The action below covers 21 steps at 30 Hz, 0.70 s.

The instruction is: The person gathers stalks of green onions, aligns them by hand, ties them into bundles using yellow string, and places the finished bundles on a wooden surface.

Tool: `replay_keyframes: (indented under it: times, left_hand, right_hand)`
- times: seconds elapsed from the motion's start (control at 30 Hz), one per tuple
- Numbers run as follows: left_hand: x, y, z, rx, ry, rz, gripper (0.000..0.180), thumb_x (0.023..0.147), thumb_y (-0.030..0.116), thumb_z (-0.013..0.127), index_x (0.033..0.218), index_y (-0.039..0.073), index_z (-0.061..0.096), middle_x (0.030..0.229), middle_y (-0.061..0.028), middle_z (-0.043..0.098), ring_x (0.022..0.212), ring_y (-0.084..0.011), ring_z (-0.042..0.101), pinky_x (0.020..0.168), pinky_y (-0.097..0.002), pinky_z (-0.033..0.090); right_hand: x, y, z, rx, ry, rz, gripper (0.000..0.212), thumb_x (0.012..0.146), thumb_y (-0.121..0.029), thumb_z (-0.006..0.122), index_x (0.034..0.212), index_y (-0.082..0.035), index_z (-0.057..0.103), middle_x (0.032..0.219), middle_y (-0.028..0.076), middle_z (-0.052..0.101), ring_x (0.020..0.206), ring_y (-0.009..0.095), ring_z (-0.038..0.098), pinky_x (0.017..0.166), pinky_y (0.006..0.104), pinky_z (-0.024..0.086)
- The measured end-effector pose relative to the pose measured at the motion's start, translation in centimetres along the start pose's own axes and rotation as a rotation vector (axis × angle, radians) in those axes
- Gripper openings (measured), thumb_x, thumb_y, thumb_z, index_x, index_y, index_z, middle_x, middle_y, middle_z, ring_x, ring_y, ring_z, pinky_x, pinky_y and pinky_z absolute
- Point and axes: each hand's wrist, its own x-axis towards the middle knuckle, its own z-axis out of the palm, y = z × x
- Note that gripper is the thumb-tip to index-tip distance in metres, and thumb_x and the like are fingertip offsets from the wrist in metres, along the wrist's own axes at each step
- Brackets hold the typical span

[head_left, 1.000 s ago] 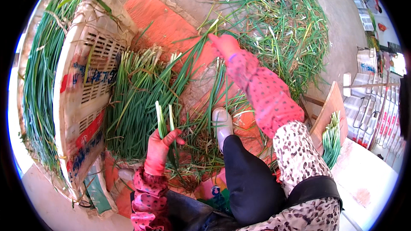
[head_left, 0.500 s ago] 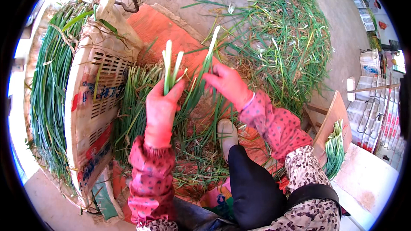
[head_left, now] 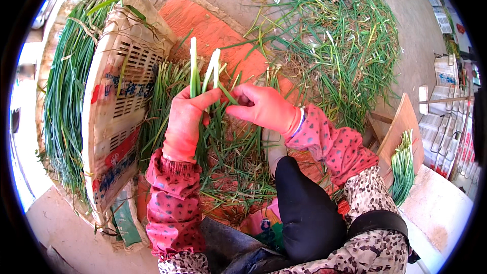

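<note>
Over orange sheeting (head_left: 203, 26), the left hand (head_left: 183, 116) grips stalks (head_left: 194, 66); the right hand (head_left: 269, 107), now closer, seemingly for two-handed work, pinches a leaf (head_left: 228, 94).

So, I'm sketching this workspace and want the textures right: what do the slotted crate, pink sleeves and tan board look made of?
Crate: probably plastic, dull and grimy, with regular moulded-looking slots.
Pink sleeves: fabric, judging by soft wrinkles and a gathered cuff; any coating is unclear.
Board: likely wood or plywood, flat and smooth-looking, from its tan colour.
</note>
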Motion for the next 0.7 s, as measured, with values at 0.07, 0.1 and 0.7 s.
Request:
replay_keyframes:
  times: [0.07, 0.1, 0.7]
  left_hand:
    - [-0.2, 0.0, 0.6, -0.032, 0.048, 0.018, 0.019, 0.081, 0.014, 0.066, 0.099, 0.006, 0.066, 0.079, 0.0004, 0.067, 0.057, -0.0051, 0.051, 0.046, -0.0199, 0.034]
    - [-0.2, 0.0, 0.7, -0.046, 0.075, 0.028, 0.019, 0.081, 0.014, 0.066, 0.099, 0.006, 0.067, 0.079, 0.001, 0.067, 0.057, -0.0049, 0.051, 0.046, -0.0197, 0.034]
    - [-14.5, 10.1, -10.1, -0.076, 0.407, 0.648, 0.034, 0.093, 0.031, 0.054, 0.108, 0.001, 0.06, 0.112, -0.0148, 0.062, 0.068, -0.0066, 0.055, 0.046, -0.02, 0.041]
  right_hand:
    - [0.3, -0.7, 0.8, -0.049, 0.133, -0.138, 0.036, 0.081, -0.031, 0.07, 0.102, -0.004, 0.062, 0.072, 0.007, 0.064, 0.059, 0.015, 0.06, 0.056, 0.0315, 0.048]
    - [0.7, -1.2, 1.2, 0.105, 0.069, -0.041, 0.036, 0.081, -0.032, 0.07, 0.102, -0.003, 0.062, 0.072, 0.007, 0.064, 0.059, 0.015, 0.06, 0.056, 0.0313, 0.049]
    - [-0.7, 6.5, 6.5, -0.463, -0.419, -0.058, 0.022, 0.079, -0.028, 0.055, 0.086, -0.009, 0.063, 0.084, 0.014, 0.065, 0.083, 0.036, 0.063, 0.069, 0.047, 0.05]
